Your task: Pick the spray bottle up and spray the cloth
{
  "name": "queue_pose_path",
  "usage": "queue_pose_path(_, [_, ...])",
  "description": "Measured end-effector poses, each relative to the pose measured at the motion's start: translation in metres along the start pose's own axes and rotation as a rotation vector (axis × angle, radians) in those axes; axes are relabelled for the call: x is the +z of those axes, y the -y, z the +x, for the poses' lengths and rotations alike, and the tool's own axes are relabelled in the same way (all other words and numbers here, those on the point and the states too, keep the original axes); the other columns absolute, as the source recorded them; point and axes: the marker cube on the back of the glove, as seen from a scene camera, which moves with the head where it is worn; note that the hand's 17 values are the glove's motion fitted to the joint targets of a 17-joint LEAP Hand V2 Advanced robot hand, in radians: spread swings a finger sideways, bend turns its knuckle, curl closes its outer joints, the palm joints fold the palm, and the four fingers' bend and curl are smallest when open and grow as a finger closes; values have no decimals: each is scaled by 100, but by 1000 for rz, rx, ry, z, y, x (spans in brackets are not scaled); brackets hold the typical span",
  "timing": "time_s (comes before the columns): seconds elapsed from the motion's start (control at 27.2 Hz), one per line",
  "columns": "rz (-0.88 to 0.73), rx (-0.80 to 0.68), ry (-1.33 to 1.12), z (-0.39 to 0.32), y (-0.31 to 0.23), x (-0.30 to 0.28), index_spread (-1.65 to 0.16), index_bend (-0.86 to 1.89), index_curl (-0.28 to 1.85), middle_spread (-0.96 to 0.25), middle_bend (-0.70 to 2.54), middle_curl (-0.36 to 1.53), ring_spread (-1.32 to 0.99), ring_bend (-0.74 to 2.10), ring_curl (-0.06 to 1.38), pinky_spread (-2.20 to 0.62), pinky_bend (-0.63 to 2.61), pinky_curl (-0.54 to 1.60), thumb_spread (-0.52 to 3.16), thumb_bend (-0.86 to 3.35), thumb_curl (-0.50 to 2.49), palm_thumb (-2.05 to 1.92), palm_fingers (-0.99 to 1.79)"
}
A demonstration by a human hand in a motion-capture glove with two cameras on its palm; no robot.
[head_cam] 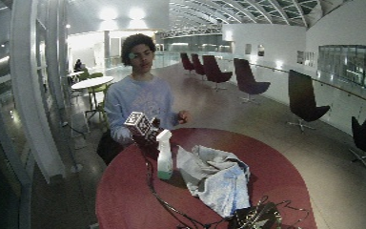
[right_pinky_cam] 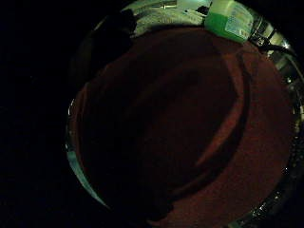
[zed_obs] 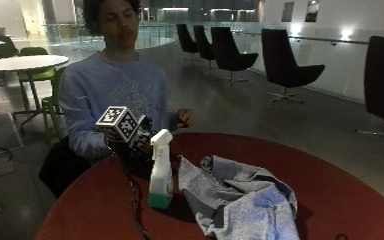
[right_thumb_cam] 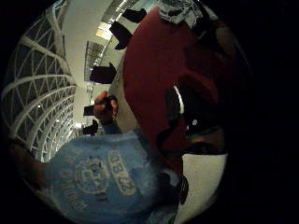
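On the red table (zed_obs: 338, 200), low and left of middle in the outside view, the spray bottle (zed_obs: 161, 172) stands up by itself w/ green liquid at the bottom. Your gloved right hand (zed_obs: 133, 150) is just behind it; can't tell if the fingers are spread or curled. The grey cloth (zed_obs: 242, 200) lies bunched just right of it. Nothing's done yet: you still need to grab, lift & spray.
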Motion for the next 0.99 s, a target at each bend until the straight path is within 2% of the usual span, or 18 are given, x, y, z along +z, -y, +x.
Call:
queue_pose_path(0.18, [-2, 4, 4, -1, 0, 0, -25, 34, 20, 0, 34, 16, 3, 26, 13, 15, 20, 12, 67, 35, 14, 54, 67])
queue_pose_path(0.41, [-7, 10, 6, -1, -1, 1, -29, 32, 26, 0, 34, 21, 4, 24, 17, 19, 18, 16, 92, 35, 18, 57, 66])
queue_pose_path(0.99, [2, 2, 15, -6, 0, 0, -33, 27, 34, 0, 28, 29, 4, 20, 22, 22, 16, 20, 116, 27, 26, 61, 65])
